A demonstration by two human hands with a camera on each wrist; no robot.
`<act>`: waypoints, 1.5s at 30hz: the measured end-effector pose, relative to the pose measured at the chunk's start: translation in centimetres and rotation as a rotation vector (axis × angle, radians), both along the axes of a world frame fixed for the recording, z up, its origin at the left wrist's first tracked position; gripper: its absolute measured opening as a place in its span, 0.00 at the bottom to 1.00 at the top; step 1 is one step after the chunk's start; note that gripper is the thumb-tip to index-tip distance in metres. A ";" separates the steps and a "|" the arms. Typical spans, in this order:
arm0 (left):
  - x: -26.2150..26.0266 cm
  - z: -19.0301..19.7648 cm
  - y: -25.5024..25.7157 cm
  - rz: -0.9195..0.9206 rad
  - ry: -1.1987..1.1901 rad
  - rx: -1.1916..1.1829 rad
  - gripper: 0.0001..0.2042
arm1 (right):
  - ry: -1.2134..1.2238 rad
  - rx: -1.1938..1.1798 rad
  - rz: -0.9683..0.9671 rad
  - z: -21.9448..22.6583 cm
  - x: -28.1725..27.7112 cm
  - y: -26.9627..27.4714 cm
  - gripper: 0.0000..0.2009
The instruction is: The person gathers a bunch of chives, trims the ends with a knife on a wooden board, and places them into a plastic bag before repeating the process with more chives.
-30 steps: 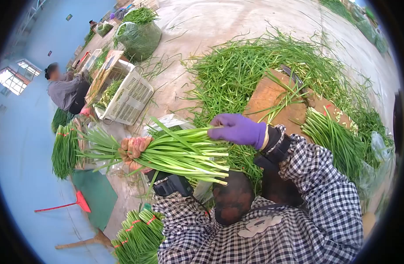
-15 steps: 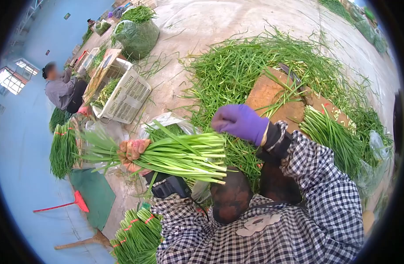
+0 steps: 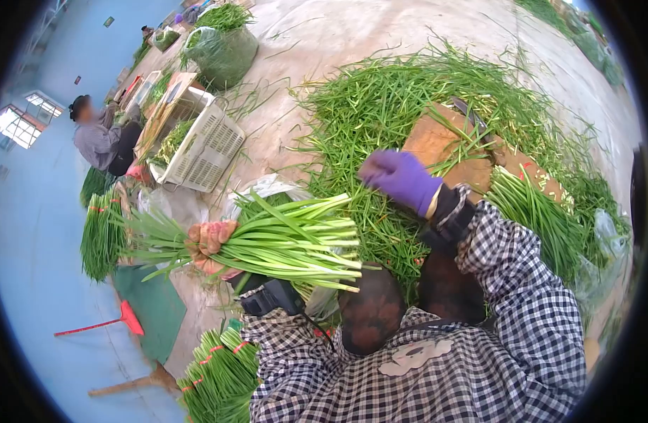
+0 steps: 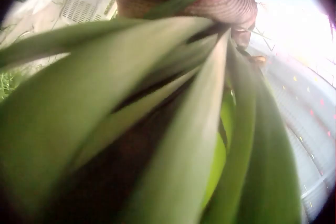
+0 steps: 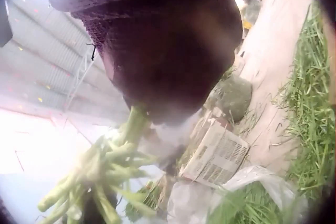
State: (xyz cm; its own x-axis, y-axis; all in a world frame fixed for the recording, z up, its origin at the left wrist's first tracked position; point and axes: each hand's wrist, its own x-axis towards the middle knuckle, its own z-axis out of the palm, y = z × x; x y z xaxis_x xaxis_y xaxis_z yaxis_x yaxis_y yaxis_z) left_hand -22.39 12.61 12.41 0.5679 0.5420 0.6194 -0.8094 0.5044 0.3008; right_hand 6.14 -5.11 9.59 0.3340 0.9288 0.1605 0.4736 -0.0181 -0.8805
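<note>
In the head view my left hand (image 3: 212, 247), in a tan and pinkish glove, grips a bunch of garlic chives (image 3: 303, 243) around its leafy part. The pale cut ends point right, and the leaves spread out to the left. Close up in the left wrist view, broad blades (image 4: 178, 145) fan out below the gloved fingers. My right hand (image 3: 401, 180) wears a purple glove and hovers above and right of the cut ends, apart from them. Its fingers are loosely bent and blurred, with nothing visible in them. In the right wrist view the dark glove (image 5: 163, 50) hides its fingertips.
A heap of loose greens (image 3: 380, 113) lies ahead, around a brown board (image 3: 437, 141) with a knife (image 3: 468, 116). Tied bunches (image 3: 221, 374) stand at lower left, another bundle (image 3: 535, 218) at right. A white crate (image 3: 204, 144) and a seated person (image 3: 101, 137) are farther left.
My right hand has left the cut ends of the chives and moved right and slightly up. The left hand keeps its grip, with the bunch nearly in place.
</note>
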 end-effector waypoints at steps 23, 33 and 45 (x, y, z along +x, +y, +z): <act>2.9 -1.9 -1.1 0.164 0.050 0.154 0.12 | -0.202 0.198 -0.067 4.3 -7.6 0.7 0.06; 1.4 -2.4 -1.1 1.145 0.180 0.236 0.19 | -0.210 0.570 -0.354 -4.5 3.4 2.0 0.07; 0.7 -3.7 2.2 2.508 0.206 1.028 0.12 | 0.542 -0.575 0.455 4.0 -3.1 -1.6 0.23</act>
State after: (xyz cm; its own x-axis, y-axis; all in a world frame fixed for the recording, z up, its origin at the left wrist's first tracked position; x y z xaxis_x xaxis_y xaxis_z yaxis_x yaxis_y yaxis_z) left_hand -21.72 14.76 8.70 -0.1059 -0.2552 0.9611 0.5634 -0.8118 -0.1535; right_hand 3.07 -6.76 13.55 -0.1899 0.8775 -0.4404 0.0661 -0.4361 -0.8974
